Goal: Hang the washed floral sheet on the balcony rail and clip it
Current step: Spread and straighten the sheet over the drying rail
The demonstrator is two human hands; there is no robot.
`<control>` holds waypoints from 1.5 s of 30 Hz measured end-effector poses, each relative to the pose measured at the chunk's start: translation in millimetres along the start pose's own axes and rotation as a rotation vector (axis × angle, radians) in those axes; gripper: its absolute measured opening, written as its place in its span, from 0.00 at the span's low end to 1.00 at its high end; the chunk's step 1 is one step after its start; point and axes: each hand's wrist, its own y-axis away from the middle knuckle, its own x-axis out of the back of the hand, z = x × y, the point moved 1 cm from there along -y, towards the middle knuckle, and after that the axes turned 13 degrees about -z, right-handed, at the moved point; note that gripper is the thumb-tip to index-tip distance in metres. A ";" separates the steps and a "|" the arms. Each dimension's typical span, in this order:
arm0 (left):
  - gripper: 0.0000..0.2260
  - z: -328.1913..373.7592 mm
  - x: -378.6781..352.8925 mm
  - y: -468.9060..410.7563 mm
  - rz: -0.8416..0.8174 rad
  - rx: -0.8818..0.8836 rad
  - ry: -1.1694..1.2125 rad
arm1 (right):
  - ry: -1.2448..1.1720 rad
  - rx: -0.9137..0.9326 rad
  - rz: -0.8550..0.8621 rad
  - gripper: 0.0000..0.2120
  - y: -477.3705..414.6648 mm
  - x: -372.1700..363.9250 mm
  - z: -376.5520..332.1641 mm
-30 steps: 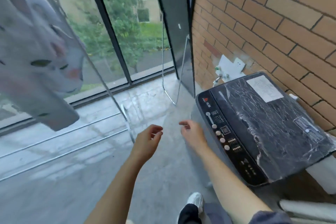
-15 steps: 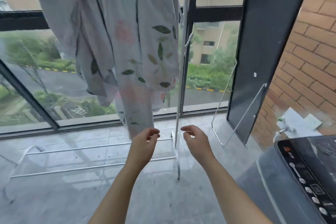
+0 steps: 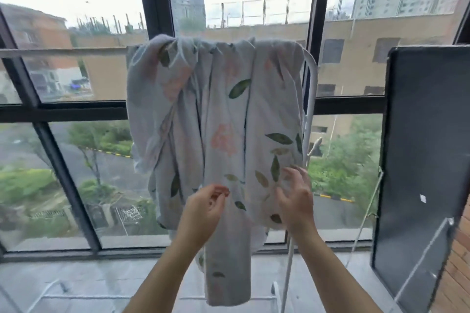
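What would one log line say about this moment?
floral sheet: bunched over rail; left hand: loosely curled, empty; right hand: open, before sheet; clips: none seen

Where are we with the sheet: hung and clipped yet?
Done: the floral sheet is draped over the white rail, bunched in folds at the rail's right end. In hand: the left hand and right hand are raised in front of its lower part; neither plainly grips it. Left: spreading it along the bare rail and clipping it; no clip shows anywhere.
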 end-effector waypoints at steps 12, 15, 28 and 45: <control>0.07 75.5 69.8 -172.2 0.114 -0.454 -0.368 | 0.126 -0.009 0.093 0.06 -145.9 18.3 -57.3; 0.07 90.7 79.5 -200.4 0.163 -0.544 -0.431 | 0.112 0.030 0.131 0.06 -155.4 18.7 -63.1; 0.22 99.3 118.6 -314.3 0.198 -0.282 -0.783 | 0.332 0.238 0.291 0.11 -205.9 51.9 -128.3; 0.12 98.6 117.7 -333.1 0.605 -0.403 -0.776 | 0.435 0.286 -0.258 0.11 -314.7 100.9 -159.9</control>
